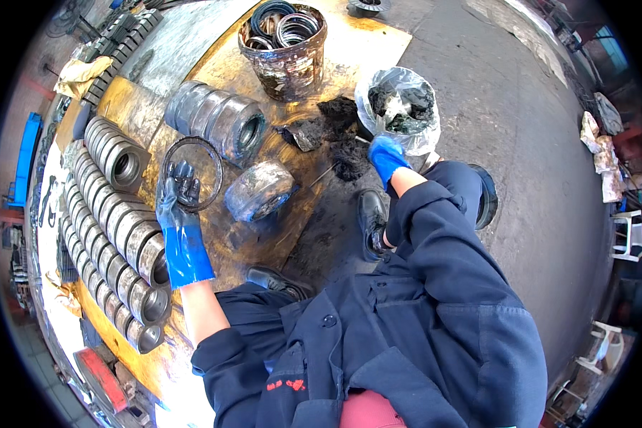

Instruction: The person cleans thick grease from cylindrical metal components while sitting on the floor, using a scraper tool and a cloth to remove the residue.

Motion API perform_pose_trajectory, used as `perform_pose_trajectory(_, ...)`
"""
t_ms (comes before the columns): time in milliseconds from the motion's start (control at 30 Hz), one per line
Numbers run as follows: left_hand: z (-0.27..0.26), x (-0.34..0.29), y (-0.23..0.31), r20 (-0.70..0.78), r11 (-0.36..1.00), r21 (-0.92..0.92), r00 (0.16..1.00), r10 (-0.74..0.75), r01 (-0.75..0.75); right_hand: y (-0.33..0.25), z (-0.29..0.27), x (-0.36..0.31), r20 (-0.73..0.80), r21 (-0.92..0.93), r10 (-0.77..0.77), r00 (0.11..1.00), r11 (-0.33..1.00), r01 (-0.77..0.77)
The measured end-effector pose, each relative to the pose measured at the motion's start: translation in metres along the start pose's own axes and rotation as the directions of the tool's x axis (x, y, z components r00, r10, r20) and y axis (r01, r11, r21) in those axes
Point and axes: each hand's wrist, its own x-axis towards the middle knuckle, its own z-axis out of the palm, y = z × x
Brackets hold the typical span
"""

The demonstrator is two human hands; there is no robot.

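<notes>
My left hand (177, 196), in a blue glove blackened at the fingers, holds up a thin dark ring (219, 170); the ring's lower edge crosses the palm and its loop surrounds the fingers. My right hand (388, 154), also blue-gloved, is closed at the near rim of a bucket lined with clear plastic (431, 135). Dark, grease-like lumps (412, 107) fill that bucket. A pale stick end (362, 140) shows beside the right hand; whether the hand grips it is hidden. Between my hands a greasy metal cylinder (261, 191) lies on the board.
Rows of metal collars (114, 232) line the left side. Behind the ring lie joined metal cylinders (214, 118). A stained bucket of rings (287, 71) stands at the far side. Black clumps (335, 121) sit by the lined bucket. My shoes (371, 222) rest close by.
</notes>
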Motion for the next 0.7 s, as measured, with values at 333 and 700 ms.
perform_pose_trajectory(333,-0.010,0.001,-0.002,-0.167,1.000,0.007,0.986,0.017,-0.016,-0.118,-0.164,-0.075,0.333,0.521,-0.270,0.903,0.851,0.062)
perform_pose_trajectory(700,-0.003,0.004,0.003,-0.230,0.948,-0.295,0.972,0.048,-0.116,-0.151,-0.075,-0.124,0.635,0.299,-0.688,0.351,-0.200,-0.933)
